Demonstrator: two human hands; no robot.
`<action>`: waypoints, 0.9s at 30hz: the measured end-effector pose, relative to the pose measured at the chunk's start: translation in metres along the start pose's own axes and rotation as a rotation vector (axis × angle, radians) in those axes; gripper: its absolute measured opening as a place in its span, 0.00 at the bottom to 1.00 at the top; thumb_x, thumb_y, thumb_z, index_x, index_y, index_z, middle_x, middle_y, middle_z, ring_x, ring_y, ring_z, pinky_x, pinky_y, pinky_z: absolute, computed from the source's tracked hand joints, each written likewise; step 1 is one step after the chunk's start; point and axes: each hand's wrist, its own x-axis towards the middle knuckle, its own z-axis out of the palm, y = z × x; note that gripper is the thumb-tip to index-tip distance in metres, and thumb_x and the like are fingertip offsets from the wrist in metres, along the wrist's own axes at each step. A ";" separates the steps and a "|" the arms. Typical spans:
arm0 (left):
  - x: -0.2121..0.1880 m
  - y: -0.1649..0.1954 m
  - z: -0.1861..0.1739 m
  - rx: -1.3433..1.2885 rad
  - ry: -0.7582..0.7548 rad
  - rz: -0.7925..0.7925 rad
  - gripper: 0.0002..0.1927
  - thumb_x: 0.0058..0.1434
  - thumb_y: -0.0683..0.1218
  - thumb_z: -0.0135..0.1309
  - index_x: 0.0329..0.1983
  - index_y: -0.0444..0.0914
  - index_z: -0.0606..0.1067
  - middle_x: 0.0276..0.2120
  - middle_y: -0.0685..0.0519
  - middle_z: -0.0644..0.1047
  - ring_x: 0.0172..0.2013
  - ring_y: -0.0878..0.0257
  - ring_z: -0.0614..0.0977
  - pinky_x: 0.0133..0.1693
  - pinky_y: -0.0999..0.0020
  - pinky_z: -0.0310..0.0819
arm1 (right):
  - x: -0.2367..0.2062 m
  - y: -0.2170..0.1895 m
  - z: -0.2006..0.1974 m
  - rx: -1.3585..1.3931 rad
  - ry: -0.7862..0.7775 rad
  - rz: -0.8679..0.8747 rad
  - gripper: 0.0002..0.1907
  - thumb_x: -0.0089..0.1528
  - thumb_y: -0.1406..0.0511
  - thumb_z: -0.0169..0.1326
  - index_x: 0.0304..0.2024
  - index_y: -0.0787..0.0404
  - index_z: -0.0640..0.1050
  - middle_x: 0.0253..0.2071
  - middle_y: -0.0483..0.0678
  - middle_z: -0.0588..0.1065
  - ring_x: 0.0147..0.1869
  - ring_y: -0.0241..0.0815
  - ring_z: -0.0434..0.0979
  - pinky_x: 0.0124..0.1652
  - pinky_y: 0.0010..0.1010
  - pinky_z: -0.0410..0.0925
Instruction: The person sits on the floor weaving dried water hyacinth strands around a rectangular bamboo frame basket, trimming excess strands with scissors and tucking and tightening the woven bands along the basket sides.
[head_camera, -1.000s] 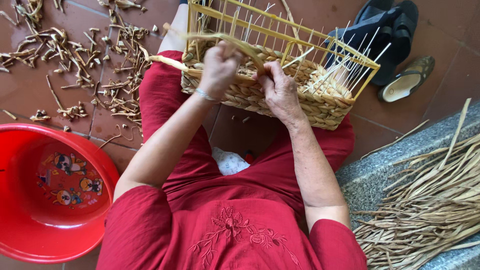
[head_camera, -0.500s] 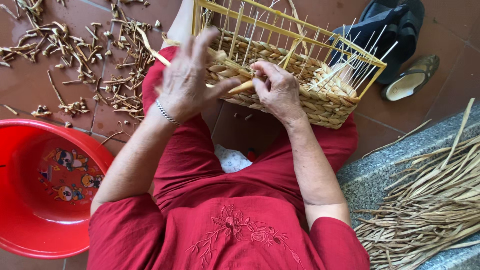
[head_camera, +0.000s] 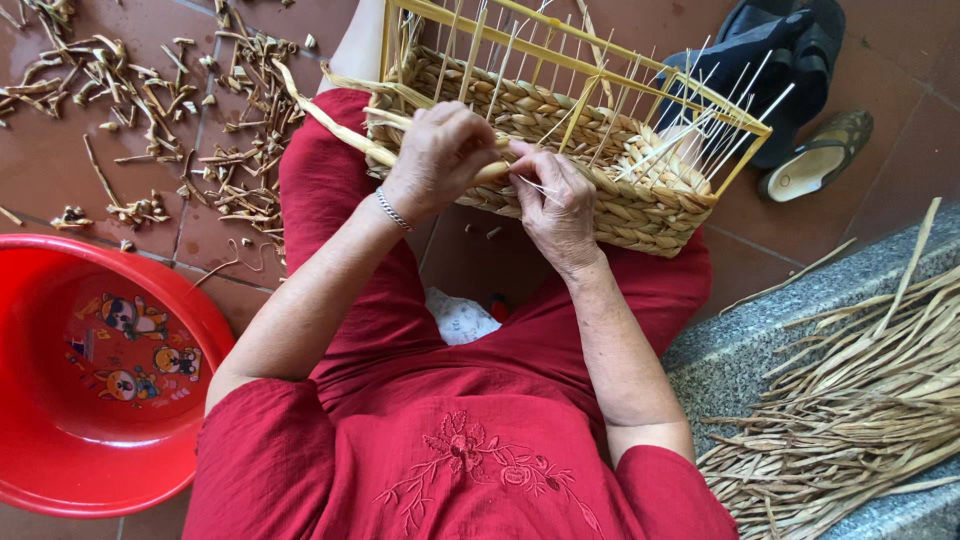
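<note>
Basket (head_camera: 560, 130), on lap: lower walls woven, upper frame of upright sticks bare, so roughly half remains, by appearance. Left hand (head_camera: 440, 160) closed around a straw strand (head_camera: 340, 130); right hand (head_camera: 555, 200) pinches it against the weave.

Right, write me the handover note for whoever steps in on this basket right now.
Left hand: closed on a flat straw strand at the near wall of the basket, the strand trailing off to the left.
Right hand: fingers pinch at the same spot on the weave, beside the thin upright stakes.
Basket rests on the lap in a yellow frame. Spare dried straw lies on the stone step to the right; red basin on the left, offcuts on the floor tiles.
Done: the lower rows are woven.
Left: the stakes above stand bare up to the frame top.
</note>
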 end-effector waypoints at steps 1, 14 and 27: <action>0.000 0.000 0.003 0.000 -0.015 0.029 0.09 0.64 0.46 0.65 0.40 0.42 0.75 0.35 0.56 0.74 0.42 0.58 0.75 0.48 0.60 0.64 | -0.001 0.000 0.000 0.013 0.014 -0.026 0.10 0.63 0.74 0.63 0.44 0.62 0.77 0.47 0.49 0.81 0.46 0.48 0.83 0.45 0.36 0.75; 0.009 0.025 0.016 0.414 0.130 0.137 0.06 0.57 0.46 0.62 0.31 0.44 0.75 0.38 0.55 0.71 0.46 0.54 0.72 0.49 0.55 0.61 | 0.009 0.012 0.009 -0.067 0.040 0.053 0.06 0.66 0.69 0.63 0.42 0.61 0.77 0.33 0.49 0.80 0.35 0.46 0.82 0.35 0.37 0.72; -0.061 0.026 -0.052 0.657 -0.017 0.031 0.09 0.57 0.49 0.62 0.39 0.45 0.75 0.41 0.54 0.74 0.48 0.55 0.74 0.53 0.52 0.61 | 0.022 0.028 0.043 -0.257 0.152 -0.005 0.21 0.64 0.71 0.62 0.58 0.64 0.74 0.39 0.56 0.78 0.39 0.44 0.83 0.32 0.28 0.77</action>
